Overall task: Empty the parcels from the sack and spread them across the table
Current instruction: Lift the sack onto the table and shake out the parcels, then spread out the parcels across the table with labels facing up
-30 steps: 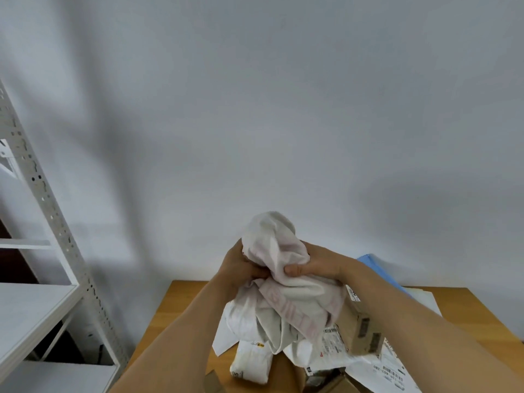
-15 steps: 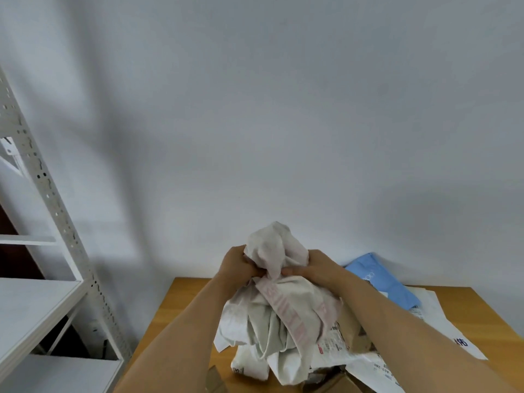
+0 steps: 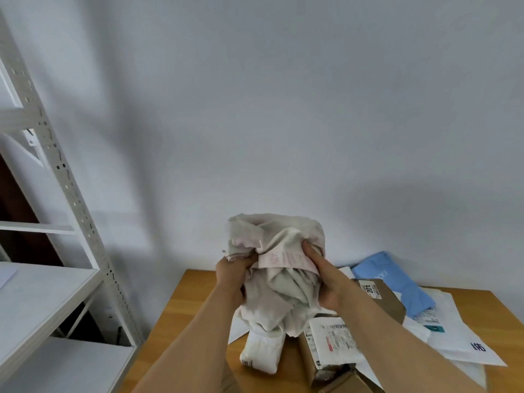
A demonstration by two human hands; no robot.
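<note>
A crumpled off-white woven sack [image 3: 276, 265] with faded pink print is held up above the wooden table [image 3: 181, 313]. My left hand [image 3: 234, 272] grips its left side and my right hand [image 3: 321, 275] grips its right side, bunching the cloth between them. Under the sack lie parcels: a white soft pack [image 3: 262, 354], a white-labelled parcel [image 3: 333, 340], a brown cardboard box [image 3: 382, 297], a blue mailer bag [image 3: 397, 282] and a white mailer [image 3: 459, 336].
A white metal shelf rack [image 3: 56, 171] stands at the left, close to the table's left edge. A plain grey wall runs behind the table. More brown boxes [image 3: 343, 378] lie at the near edge under my right forearm.
Both hands have gathered the sack into a tighter bundle and shifted their grip. The view has tilted, so more of the table and parcels shows at the right.
</note>
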